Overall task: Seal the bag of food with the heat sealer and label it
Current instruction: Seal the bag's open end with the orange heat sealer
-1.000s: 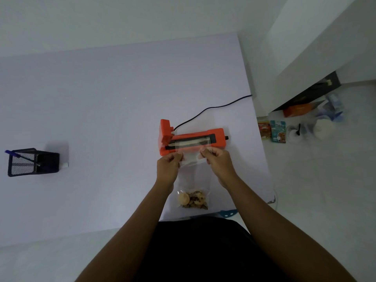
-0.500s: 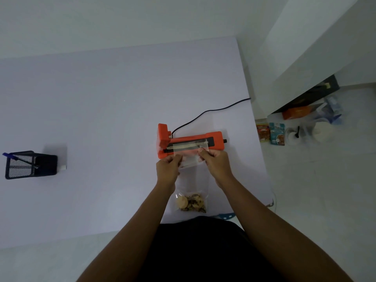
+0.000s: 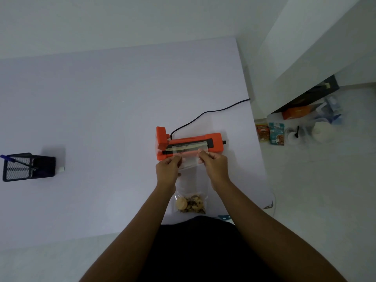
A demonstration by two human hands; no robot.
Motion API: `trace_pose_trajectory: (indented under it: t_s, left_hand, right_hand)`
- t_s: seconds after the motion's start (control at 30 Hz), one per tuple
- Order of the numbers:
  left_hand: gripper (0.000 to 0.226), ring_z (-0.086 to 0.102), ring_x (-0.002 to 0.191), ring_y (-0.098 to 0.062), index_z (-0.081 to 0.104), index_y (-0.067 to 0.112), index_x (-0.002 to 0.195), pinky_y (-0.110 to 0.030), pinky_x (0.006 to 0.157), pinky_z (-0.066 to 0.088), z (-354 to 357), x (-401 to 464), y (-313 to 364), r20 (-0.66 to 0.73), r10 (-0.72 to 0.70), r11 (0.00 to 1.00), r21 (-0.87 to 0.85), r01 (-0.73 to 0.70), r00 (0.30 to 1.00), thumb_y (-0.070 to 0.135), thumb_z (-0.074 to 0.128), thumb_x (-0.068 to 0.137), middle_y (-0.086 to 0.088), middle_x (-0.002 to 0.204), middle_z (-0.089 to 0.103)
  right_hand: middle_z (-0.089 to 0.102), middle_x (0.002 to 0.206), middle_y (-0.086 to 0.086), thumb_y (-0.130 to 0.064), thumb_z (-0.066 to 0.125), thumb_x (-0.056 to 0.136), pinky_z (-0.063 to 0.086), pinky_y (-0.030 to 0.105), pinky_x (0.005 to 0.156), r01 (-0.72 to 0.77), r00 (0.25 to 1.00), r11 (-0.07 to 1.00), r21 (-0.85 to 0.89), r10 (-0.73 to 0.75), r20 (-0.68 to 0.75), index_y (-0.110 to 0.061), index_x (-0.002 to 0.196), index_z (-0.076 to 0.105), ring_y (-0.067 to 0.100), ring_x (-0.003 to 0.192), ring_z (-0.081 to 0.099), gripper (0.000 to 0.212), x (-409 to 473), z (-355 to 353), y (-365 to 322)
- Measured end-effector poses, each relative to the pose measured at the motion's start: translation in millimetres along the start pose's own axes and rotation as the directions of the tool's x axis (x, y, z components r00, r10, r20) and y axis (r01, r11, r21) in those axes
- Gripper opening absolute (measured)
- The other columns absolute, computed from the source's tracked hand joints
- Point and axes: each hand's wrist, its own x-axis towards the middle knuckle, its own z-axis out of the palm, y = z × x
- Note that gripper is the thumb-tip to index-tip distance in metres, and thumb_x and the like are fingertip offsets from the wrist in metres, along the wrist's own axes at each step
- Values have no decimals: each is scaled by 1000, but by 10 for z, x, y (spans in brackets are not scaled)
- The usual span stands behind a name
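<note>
An orange heat sealer (image 3: 213,143) lies on the white table (image 3: 101,110), its lid raised at the left end and its black cord running off to the back right. A clear plastic bag (image 3: 190,186) with cookies and snack pieces at its bottom stretches from the table's near edge up to the sealer. The bag's open top lies across the sealing strip. My left hand (image 3: 167,169) pinches the bag's top left corner. My right hand (image 3: 214,163) pinches the top right corner. Both hands sit just in front of the sealer.
A black mesh pen holder (image 3: 28,166) with a blue pen lies on the table's far left, a small white object beside it. On the floor to the right stand food packets (image 3: 270,132), an orange box and plastic containers. The table's right edge runs close to the sealer.
Both hands have nudged the bag's top a little further onto the sealing strip and flattened it. The sealer has not moved.
</note>
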Motion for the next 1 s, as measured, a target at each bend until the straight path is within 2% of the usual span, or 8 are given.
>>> trace_pose_trajectory:
  t_s: [0.13,0.3,0.43,0.53,0.77,0.87,1.0]
  left_hand:
    - [17,66,85,-24,66,15,76,-43,79,57,3,4,-10,-19,-5,1000,-14,5,1000,22,64,91,-6,84,69]
    - [20,62,76,-17,66,17,75,-41,75,57,14,3,-4,-33,19,1000,8,-19,999,22,63,94,-1,79,67]
    - [22,62,73,-19,67,15,72,-41,73,56,42,1,-6,-69,11,1000,3,-11,998,22,65,93,-2,75,67]
    - [24,59,67,-16,66,16,68,-43,77,57,66,8,-21,-100,11,1000,14,-10,995,20,65,92,-1,71,65]
    - [25,62,72,-17,68,16,67,-40,77,57,95,22,-49,-145,33,999,37,-28,989,22,66,91,0,73,68]
    - [25,62,68,-20,69,15,68,-36,73,55,102,43,-60,-155,42,998,49,-35,987,23,66,91,-2,71,68]
    - [20,65,72,-18,74,11,79,-28,73,56,111,56,-68,-162,56,997,64,-47,985,24,67,91,-3,75,71]
  right_hand:
    - [67,68,10,-26,73,88,46,23,61,12,1000,1000,-12,-12,-4,-5,76,77,17,65,55,24,1,9,-5]
    - [67,67,9,-26,74,88,46,18,57,19,1000,999,-31,-20,-14,-5,73,75,14,62,56,26,6,17,-7]
    - [59,68,16,-24,71,89,39,14,48,25,999,1000,-10,-25,-27,7,77,71,18,60,47,33,-16,8,-1]
    - [53,66,15,-20,69,89,36,18,48,29,999,1000,8,-28,-34,14,77,65,20,61,43,37,-33,7,10]
    - [64,67,14,-28,71,89,46,28,61,8,997,999,32,-5,-81,1,73,72,19,64,55,33,-50,50,0]
    - [65,67,13,-27,71,90,46,26,61,4,995,999,37,0,-96,1,72,73,18,63,55,32,-49,48,8]
    - [65,68,12,-28,71,90,45,23,59,-9,994,999,39,13,-110,2,76,74,16,62,55,33,-49,56,23]
